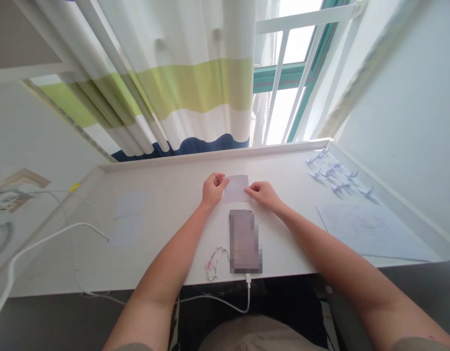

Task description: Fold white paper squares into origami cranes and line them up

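1. Both forearms come up from the bottom of the frame and meet near the centre, over the white desk.
2. The left hand is curled, knuckles up, with thumb and forefinger nipped on the upper left edge of a small pale sheet.
3. The right hand lies lower and flatter, its fingers drawn together and closed on the sheet's right edge.
4. The small pale sheet sits between the two hands at the middle of the frame, low over the desk. I cannot tell whether it rests on the surface or is lifted a little.
5. Just below the hands lies a phone. Its face is blurred out, so nothing on it can be read.
6. A white charging cable runs from the phone's lower end and drops off the desk's near edge.
7. Left of the phone is a small looped string, too small to make out.
8. At the upper right of the desk stands a cluster of folded paper cranes, and below them a large printed sheet whose text is illegible.
9. At centre left lie two faint paper pieces, barely distinct from the desk.
10. A striped curtain covers the left part of the window. The glass is washed out by daylight.
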Demonstrator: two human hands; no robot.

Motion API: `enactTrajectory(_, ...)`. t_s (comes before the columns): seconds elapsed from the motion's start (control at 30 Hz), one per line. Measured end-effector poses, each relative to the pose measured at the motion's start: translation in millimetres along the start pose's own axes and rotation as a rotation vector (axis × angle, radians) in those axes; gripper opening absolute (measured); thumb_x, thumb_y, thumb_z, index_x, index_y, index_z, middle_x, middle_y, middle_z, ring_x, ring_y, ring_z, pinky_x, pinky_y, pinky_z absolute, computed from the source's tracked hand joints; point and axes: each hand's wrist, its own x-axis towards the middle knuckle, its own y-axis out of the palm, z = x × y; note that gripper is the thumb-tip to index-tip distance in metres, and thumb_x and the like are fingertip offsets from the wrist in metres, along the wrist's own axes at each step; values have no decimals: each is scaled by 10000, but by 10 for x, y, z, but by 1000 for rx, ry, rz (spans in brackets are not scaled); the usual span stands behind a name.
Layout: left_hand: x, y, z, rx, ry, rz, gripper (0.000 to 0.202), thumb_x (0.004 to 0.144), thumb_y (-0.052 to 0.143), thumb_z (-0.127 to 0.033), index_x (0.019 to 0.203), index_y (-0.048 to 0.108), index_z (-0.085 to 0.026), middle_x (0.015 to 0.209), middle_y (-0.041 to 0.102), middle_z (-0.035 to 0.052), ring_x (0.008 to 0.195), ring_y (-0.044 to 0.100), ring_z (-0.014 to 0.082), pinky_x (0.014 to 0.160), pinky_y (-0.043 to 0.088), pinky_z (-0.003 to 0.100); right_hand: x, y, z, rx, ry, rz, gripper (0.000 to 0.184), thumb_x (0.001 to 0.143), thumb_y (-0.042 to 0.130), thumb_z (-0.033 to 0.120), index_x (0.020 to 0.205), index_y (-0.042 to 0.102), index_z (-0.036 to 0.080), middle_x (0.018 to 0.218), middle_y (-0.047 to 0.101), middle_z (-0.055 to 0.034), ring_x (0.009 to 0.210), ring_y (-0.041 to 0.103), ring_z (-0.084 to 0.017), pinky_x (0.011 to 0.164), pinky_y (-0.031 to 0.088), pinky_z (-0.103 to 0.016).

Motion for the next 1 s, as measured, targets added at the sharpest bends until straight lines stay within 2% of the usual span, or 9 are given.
enactTrajectory(0.23,24,-61,94,174,52,-4,210,891,773,-250,1080,689,-216,834,655,-20,769,655,140,766,523,275,15,57,-66,-160,-87,-7,287,919,648,383,683,620,222,702,702,-27,674,582,-184,680,415,-324)
enactTrajectory(0.43,-12,-154,94,281,30,97,470,882,764,-213,1332,630,-247,868,680,-31,763,667,143,761,531,280,34,46,-90,-170,-74,17,290,943,626,412,724,626,222,724,683,-31,701,596,-201,707,439,-344)
enactTrajectory(0.5,-29,-197,94,396,28,137,466,880,766,-221,1332,652,-245,863,685,-22,803,676,169,829,552,320,19,58,-114,-189,-66,29,250,950,619,432,851,684,211,792,700,-50,750,630,-225,764,488,-377)
enactTrajectory(0.53,-38,-214,91,460,26,158,451,883,763,-229,1324,668,-247,888,697,-9,838,684,185,877,561,348,3,63,-129,-186,-72,24,271,939,637,451,1002,712,198,880,719,-70,800,654,-245,815,518,-409)
enactTrajectory(0.57,-48,-227,86,521,30,177,434,890,757,-239,1317,683,-250,937,715,10,899,693,206,936,565,379,-20,66,-144,-174,-93,21,401,920,669,476,1195,696,186,1005,730,-101,881,678,-274,884,540,-455)
enactTrajectory(0.63,-65,-242,68,628,62,204,394,915,732,-261,1307,705,-232,1076,745,69,1087,689,259,1070,542,444,-78,58,-170,-137,-183,28,850,837,776,537,1556,482,191,1342,652,-184,1145,668,-355,1054,524,-567)
enactTrajectory(0.7,-81,-252,40,732,122,232,404,934,715,-298,1327,706,-205,1281,733,125,1312,604,316,1201,467,501,-137,32,-180,-105,-324,146,1144,764,853,601,1690,278,250,1585,482,-213,1454,501,-430,1213,413,-650)
enactTrajectory(0.8,-107,-287,-28,779,117,339,561,948,706,-382,1474,627,-203,1499,646,141,1437,523,340,1280,394,533,-187,-22,-169,-113,-416,315,1251,768,864,663,1733,140,330,1756,275,-187,1633,267,-460,1301,263,-709)
enactTrajectory(1.0,-195,-364,-177,774,118,463,720,957,686,-511,1595,515,-226,1636,547,135,1554,440,346,1319,349,540,-172,-51,-182,-182,-464,385,1357,754,909,625,1755,21,396,1806,192,-166,1681,175,-474,1323,176,-732)
